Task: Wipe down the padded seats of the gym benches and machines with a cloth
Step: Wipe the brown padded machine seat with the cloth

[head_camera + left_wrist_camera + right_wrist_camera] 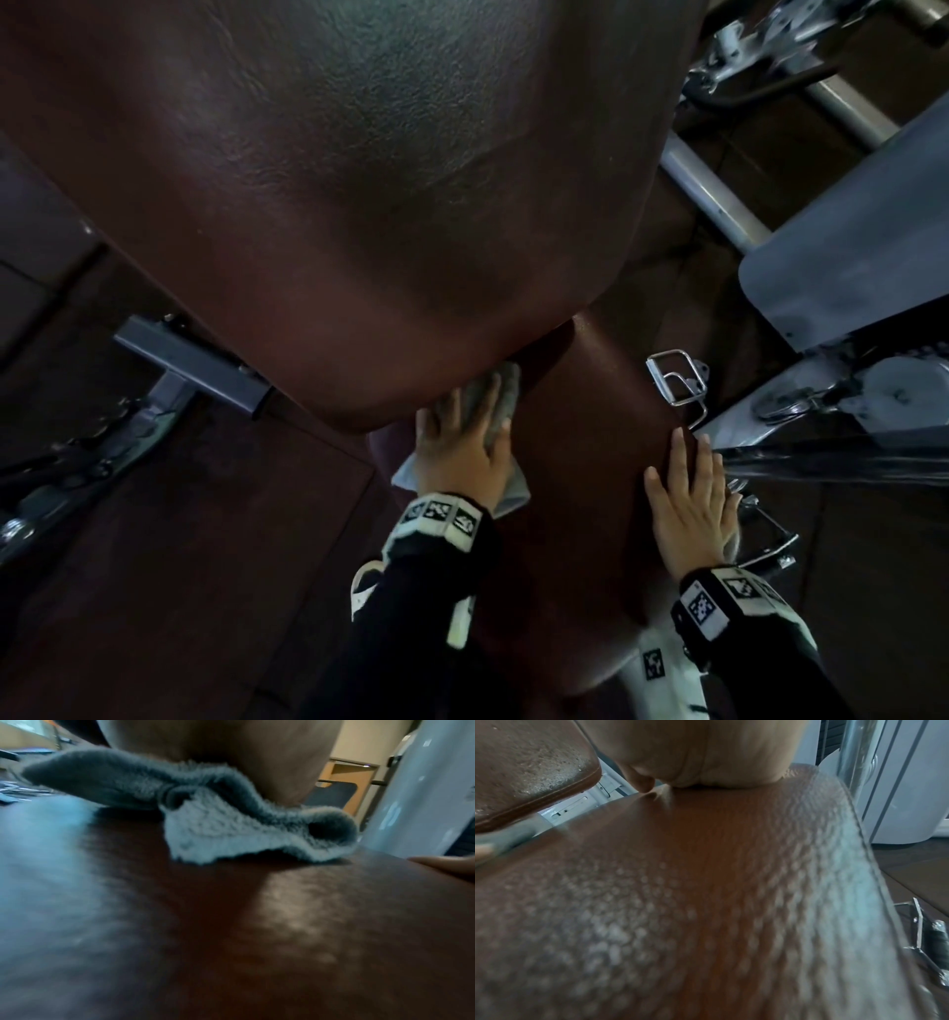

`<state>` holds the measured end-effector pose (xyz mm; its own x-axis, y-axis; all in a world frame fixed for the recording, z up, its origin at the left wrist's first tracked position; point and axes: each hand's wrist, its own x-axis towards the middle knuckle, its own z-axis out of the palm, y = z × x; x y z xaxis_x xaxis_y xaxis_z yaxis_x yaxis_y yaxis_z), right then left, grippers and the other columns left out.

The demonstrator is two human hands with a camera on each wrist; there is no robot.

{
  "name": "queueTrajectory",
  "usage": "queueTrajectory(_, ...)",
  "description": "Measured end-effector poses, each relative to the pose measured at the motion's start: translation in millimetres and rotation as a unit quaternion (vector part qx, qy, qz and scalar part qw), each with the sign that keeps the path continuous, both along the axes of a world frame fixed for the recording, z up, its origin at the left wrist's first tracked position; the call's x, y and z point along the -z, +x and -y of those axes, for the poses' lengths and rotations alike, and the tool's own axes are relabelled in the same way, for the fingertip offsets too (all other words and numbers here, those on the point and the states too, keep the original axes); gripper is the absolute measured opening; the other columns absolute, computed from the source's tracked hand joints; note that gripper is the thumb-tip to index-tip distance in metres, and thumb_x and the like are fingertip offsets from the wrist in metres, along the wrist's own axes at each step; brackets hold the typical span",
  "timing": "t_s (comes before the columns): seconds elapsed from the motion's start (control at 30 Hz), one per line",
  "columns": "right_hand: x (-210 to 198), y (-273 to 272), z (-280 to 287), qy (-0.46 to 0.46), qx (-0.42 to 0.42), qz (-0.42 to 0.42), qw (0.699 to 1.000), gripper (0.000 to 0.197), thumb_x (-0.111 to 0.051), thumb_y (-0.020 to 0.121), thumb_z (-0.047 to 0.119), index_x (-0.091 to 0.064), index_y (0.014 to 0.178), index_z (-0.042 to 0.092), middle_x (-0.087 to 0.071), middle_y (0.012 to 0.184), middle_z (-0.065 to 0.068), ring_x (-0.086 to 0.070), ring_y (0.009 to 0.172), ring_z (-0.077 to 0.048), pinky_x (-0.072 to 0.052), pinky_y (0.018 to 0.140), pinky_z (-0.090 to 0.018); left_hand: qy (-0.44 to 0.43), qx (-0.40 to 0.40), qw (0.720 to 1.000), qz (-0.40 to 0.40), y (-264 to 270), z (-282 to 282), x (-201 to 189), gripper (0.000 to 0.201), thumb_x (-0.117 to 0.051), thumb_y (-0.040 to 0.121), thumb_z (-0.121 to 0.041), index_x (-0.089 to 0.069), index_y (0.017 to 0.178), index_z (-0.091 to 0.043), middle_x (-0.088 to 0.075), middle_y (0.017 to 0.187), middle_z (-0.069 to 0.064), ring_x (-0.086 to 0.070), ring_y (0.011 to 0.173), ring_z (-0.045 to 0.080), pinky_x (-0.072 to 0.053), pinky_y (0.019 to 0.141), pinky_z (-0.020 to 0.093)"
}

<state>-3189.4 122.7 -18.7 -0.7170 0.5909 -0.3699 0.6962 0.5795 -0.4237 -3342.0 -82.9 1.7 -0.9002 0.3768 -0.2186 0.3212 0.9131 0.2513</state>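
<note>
Pressing flat on a grey cloth (493,411), the left hand (462,452) has its fingers straight and spread over the cloth, which lies at the far left corner of the brown padded seat (580,462), right where the seat meets the backrest pad (359,180). In the left wrist view the cloth (231,829) is bunched and folded under the palm, touching the seat surface (231,933). Right hand (688,503) lies open and flat on the right edge of the seat, fingers straight and together, holding nothing; right wrist view shows the palm (706,756) resting on the grained vinyl (706,892), which looks glossy with a pebbled texture. Backrest pad is large, dark brown, overhanging the far edge of the seat, with only a narrow gap between them. Grey steel frame tubes (714,190) and a grey machine shroud (842,257) stand close off the right side. A chrome wire handle (675,380) sits just beside the right far corner of the seat. A grey bracket (190,360) sticks out at the left under the backrest. Floor (179,565) is dark reddish-brown tile, open to the left of the seat; right side is crowded with metalwork. Near half of the seat between the two arms is bare vinyl. Both sleeves are black, with marker-patterned wristbands (441,519).
</note>
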Motion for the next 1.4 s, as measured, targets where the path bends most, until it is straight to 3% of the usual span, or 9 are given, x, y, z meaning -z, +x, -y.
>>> queueTrajectory(0.13, -7.8, -4.5, 2.4, -0.009, 0.025, 0.020, 0.999, 0.058, -0.032, 0.100, 0.037, 0.004, 0.145, 0.042, 0.017, 0.154, 0.017, 0.026, 0.126, 0.013, 0.015, 0.110, -0.029, -0.056, -0.023, 0.997, 0.040, 4.7, 39.8, 11.4, 0.068, -0.002, 0.091, -0.053, -0.027, 0.150, -0.031, -0.025, 0.157, -0.001, -0.014, 0.143, 0.031, -0.006, 0.118, 0.048)
queueTrajectory(0.27, -18.5, -10.3, 5.8, -0.014, 0.036, 0.030, 0.999, 0.060, -0.031, 0.098, 0.040, 0.005, 0.147, 0.041, 0.016, 0.156, 0.011, 0.017, 0.140, -0.002, 0.012, 0.112, -0.037, 0.106, -0.158, 0.981, 0.022, 56.7, 60.1, 8.4, 0.060, -0.023, 0.094, -0.055, -0.031, 0.149, -0.033, -0.012, 0.160, 0.009, 0.008, 0.146, 0.033, -0.011, 0.112, 0.045)
queueTrajectory(0.37, -23.0, -12.5, 8.7, -0.019, 0.042, 0.044, 0.998, 0.060, -0.029, 0.098, 0.044, 0.005, 0.147, 0.040, 0.017, 0.156, 0.010, 0.016, 0.142, -0.008, 0.012, 0.113, -0.040, 0.085, -0.100, 0.991, 0.027, 94.8, 58.3, 5.9, 0.059, -0.022, 0.097, -0.053, -0.032, 0.149, -0.025, -0.014, 0.159, 0.013, 0.005, 0.146, 0.041, -0.029, 0.110, 0.058)
queueTrajectory(0.6, -21.9, -11.6, 10.4, -0.015, 0.040, 0.039, 0.998, 0.079, -0.005, 0.073, 0.068, 0.006, 0.147, 0.042, 0.018, 0.155, 0.010, 0.015, 0.142, -0.010, 0.012, 0.113, -0.042, 0.080, 0.055, 0.995, 0.008, 110.0, 9.4, -6.7, 0.056, -0.042, 0.092, -0.044, -0.033, 0.147, -0.038, -0.018, 0.160, 0.004, -0.009, 0.146, 0.037, -0.043, 0.103, 0.050)
queueTrajectory(0.73, -20.9, -11.7, 10.4, -0.009, 0.046, 0.029, 0.998, 0.081, -0.004, 0.070, 0.070, 0.003, 0.146, 0.042, 0.013, 0.156, 0.010, 0.013, 0.143, -0.010, 0.011, 0.114, -0.042, 0.078, 0.069, 0.995, 0.002, 59.1, -4.5, -3.5, 0.054, -0.037, 0.093, -0.046, -0.028, 0.146, -0.042, -0.017, 0.160, 0.002, -0.015, 0.145, 0.035, -0.031, 0.110, 0.044)
queueTrajectory(0.9, -20.7, -10.8, 11.3, -0.005, 0.046, 0.022, 0.999, 0.080, -0.006, 0.072, 0.068, 0.004, 0.147, 0.042, 0.012, 0.157, 0.009, 0.013, 0.142, -0.008, 0.011, 0.113, -0.041, 0.004, -0.016, 1.000, 0.008, 1.6, 19.1, -3.2, 0.059, -0.025, 0.090, -0.048, -0.038, 0.145, -0.029, -0.043, 0.147, 0.007, -0.040, 0.131, 0.037, -0.024, 0.112, 0.050)
queueTrajectory(1.03, -21.6, -12.0, 11.5, -0.011, 0.047, 0.034, 0.998, 0.075, -0.009, 0.075, 0.066, 0.006, 0.145, 0.044, 0.014, 0.156, 0.009, 0.014, 0.142, -0.010, 0.011, 0.114, -0.043, 0.037, -0.138, 0.988, 0.056, 27.8, 51.9, 3.1, 0.064, -0.014, 0.089, -0.054, -0.029, 0.149, -0.036, -0.019, 0.159, 0.008, -0.008, 0.145, 0.039, -0.004, 0.117, 0.049)
queueTrajectory(1.17, -22.8, -11.7, 12.3, -0.007, 0.036, 0.041, 0.998, 0.074, -0.006, 0.073, 0.066, 0.010, 0.142, 0.045, 0.016, 0.156, 0.008, 0.015, 0.142, -0.010, 0.010, 0.114, -0.044, 0.144, -0.241, 0.958, 0.058, 70.9, 43.2, -6.5, 0.061, -0.052, 0.094, -0.034, -0.025, 0.150, -0.033, 0.001, 0.161, 0.011, -0.002, 0.142, 0.049, -0.029, 0.107, 0.058)
queueTrajectory(1.4, -23.6, -13.4, 11.6, 0.001, 0.044, 0.042, 0.998, 0.069, -0.014, 0.079, 0.060, 0.008, 0.143, 0.045, 0.015, 0.156, 0.010, 0.012, 0.143, -0.010, 0.009, 0.114, -0.045, 0.069, -0.134, 0.985, 0.086, 96.6, -12.8, -12.0, 0.062, -0.039, 0.088, -0.042, -0.032, 0.148, -0.030, -0.010, 0.159, 0.017, -0.007, 0.138, 0.055, -0.046, 0.086, 0.063)
